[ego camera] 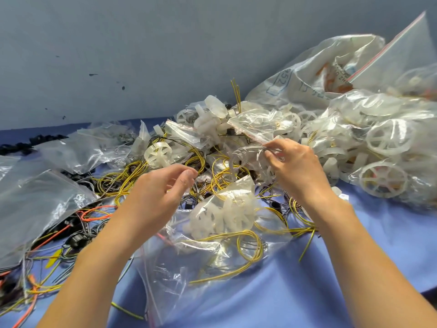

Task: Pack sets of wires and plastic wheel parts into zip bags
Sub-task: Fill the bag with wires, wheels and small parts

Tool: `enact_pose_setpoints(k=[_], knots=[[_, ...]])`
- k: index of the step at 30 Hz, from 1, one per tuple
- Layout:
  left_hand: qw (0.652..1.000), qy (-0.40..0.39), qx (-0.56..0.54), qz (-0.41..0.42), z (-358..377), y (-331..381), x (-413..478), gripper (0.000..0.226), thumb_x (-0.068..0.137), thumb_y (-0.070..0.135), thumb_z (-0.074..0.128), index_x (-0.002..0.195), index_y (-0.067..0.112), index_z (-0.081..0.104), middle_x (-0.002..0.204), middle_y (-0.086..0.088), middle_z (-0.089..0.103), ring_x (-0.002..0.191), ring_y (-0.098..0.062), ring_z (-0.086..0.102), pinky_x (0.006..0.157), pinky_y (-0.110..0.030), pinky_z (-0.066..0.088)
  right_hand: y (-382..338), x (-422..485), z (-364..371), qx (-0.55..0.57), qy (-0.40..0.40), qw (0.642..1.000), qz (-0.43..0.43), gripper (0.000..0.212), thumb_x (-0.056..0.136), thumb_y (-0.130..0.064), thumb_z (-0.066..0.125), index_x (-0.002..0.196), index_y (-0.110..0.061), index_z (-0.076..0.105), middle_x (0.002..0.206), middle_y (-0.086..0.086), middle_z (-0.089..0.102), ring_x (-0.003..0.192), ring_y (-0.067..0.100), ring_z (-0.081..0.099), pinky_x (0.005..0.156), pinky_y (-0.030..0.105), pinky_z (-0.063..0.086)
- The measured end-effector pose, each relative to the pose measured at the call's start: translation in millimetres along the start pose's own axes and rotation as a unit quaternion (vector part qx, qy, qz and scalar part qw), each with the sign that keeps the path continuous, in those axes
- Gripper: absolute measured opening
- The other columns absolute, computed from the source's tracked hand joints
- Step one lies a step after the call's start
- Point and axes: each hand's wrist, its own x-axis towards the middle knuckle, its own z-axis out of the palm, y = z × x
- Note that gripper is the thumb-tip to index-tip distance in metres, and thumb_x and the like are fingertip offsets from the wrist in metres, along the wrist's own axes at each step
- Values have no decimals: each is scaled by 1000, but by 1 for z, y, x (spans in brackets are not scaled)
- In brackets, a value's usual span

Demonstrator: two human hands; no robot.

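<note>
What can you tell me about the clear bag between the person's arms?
The zip bag is clear, crinkled plastic with a red strip along one edge. It lies on the blue table. Inside are white wheel parts at its far end and a loop of yellow wire. Neither left hand nor right hand grips it.

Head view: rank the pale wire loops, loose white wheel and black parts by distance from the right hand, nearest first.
1. pale wire loops: pinched in the right hand, at its fingertips.
2. loose white wheel: mid-pile, well to the left.
3. black parts: far left, by the wall.
</note>
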Motion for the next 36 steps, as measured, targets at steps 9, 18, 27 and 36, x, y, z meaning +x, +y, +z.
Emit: enact_pose_setpoints(k=[9, 18, 27, 36], knots=[[997, 7, -69, -27, 30, 7, 8, 47, 98, 43, 49, 141, 27, 48, 129, 11, 59, 115, -3, 57, 98, -29, 46, -28, -4, -1, 99, -2, 991, -93, 16, 94, -29, 64, 108, -28, 72, 96, -14, 70, 83, 1, 63, 74, 18, 48], [971, 93, -212, -60, 39, 12, 15, 18, 99, 35, 52, 99, 24, 66, 77, 12, 71, 77, -7, 68, 68, -21, 52, -23, -5, 5, 65, -6, 990, -126, 16, 95, -28, 64, 109, -25, 70, 101, -10, 70, 78, 7, 62, 71, 27, 49], [987, 123, -102, -13, 1, 13, 12, 37, 104, 14, 40, 135, 28, 53, 86, 6, 60, 70, -6, 58, 68, -16, 51, -33, 2, -4, 83, -48, 992, -82, 50, 97, -4, 42, 144, -21, 45, 134, 1, 56, 125, 12, 50, 105, 21, 39], [976, 206, 19, 64, -21, 15, -3, 32, 99, 17, 52, 128, 24, 63, 87, 8, 72, 76, -7, 70, 74, -33, 54, -88, -19, 11, 274, -254, 919, -124, 23, 102, -21, 51, 89, -16, 69, 67, -13, 62, 63, -5, 54, 64, 13, 39]])
